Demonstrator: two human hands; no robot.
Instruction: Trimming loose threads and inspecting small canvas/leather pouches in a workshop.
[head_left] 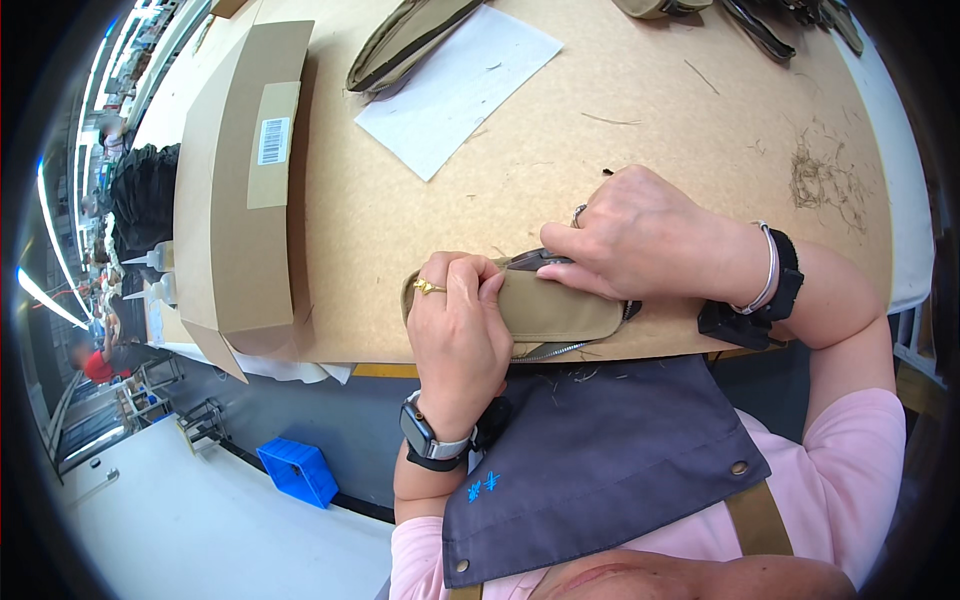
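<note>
A khaki fabric pouch (560, 308) with rounded ends and a zipper (553, 350) along its near edge lies at the table's front edge. My left hand (455, 310) is closed on the pouch's left end, its fingers bent over the fabric. At the pouch's far edge my right hand (635, 240) is closed in a pinch around a small dark metal tool (535, 259), which looks like thread snips. Most of that tool is hidden by my fingers, and its tip lies against the pouch between my two hands.
An open cardboard box (240, 190) stands at the left. Beyond my hands are a white sheet (450, 95), another khaki pouch (410, 40) and several khaki pieces (760, 25). Loose threads (828, 180) lie in a pile at the right. A blue crate (298, 472) sits below, left.
</note>
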